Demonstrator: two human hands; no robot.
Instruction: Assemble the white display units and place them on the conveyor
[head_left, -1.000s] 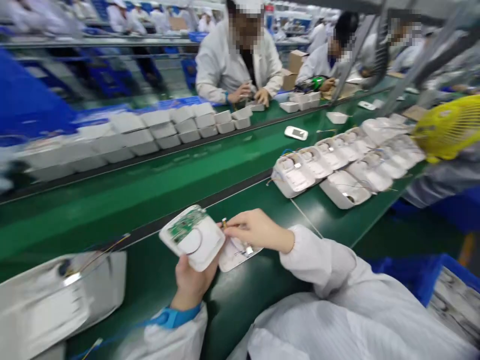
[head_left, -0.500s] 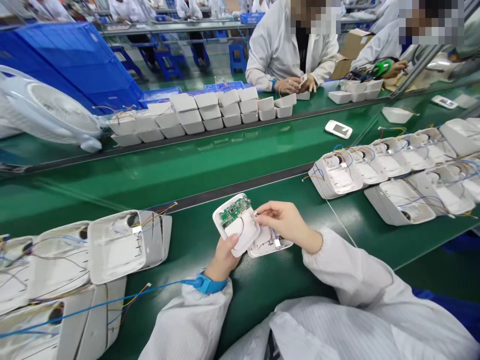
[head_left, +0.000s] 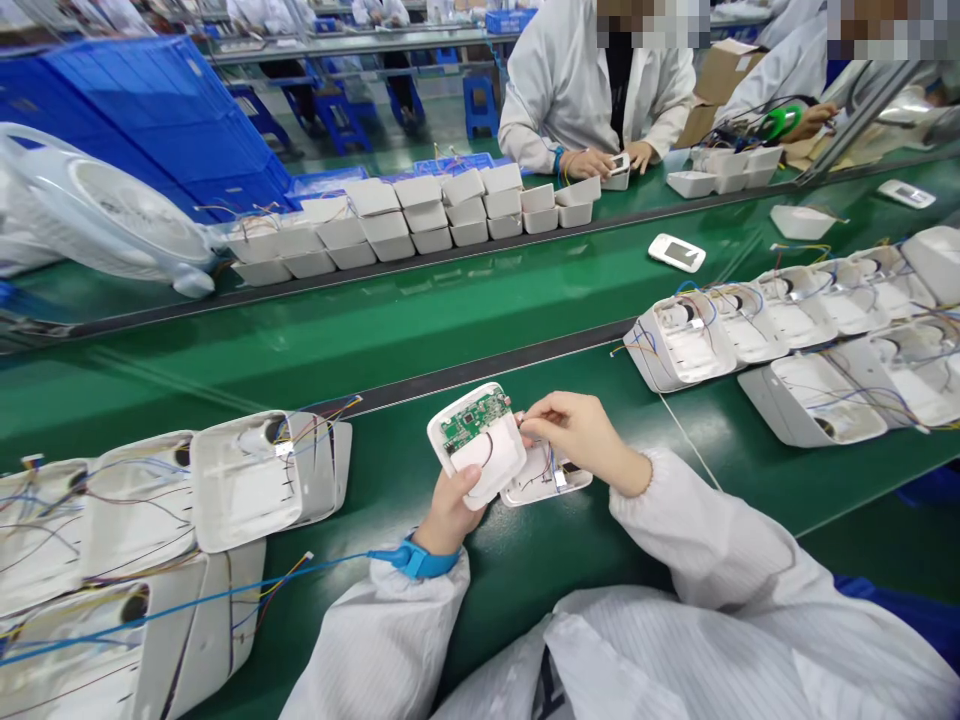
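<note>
My left hand [head_left: 454,503] grips a white cover [head_left: 491,470] by its lower left edge, thumb on its inner face. A green circuit board [head_left: 472,420] lies in the upper part of this tilted cover. Fingers pinched together, my right hand [head_left: 574,430] is at the board's right side, on something too small to make out, perhaps a connector. Below and behind the cover a white housing [head_left: 536,488] with thin wires rests on the green table [head_left: 390,570], partly hidden by the cover and my right hand. A blue strap [head_left: 424,560] circles my left wrist.
Wired white housings stand at the left [head_left: 247,480] and right [head_left: 682,345]. A white device [head_left: 676,252] lies on the green strip beyond the black rail [head_left: 480,370]. Stacked white shells [head_left: 390,215], a fan [head_left: 112,220] and a person [head_left: 555,90] are farther back. A blue cord runs left from my wrist.
The view has shifted slightly. My right hand's pinched fingers have moved a little closer to the board's right edge. Across the table, the person's hands have shifted on a white device.
</note>
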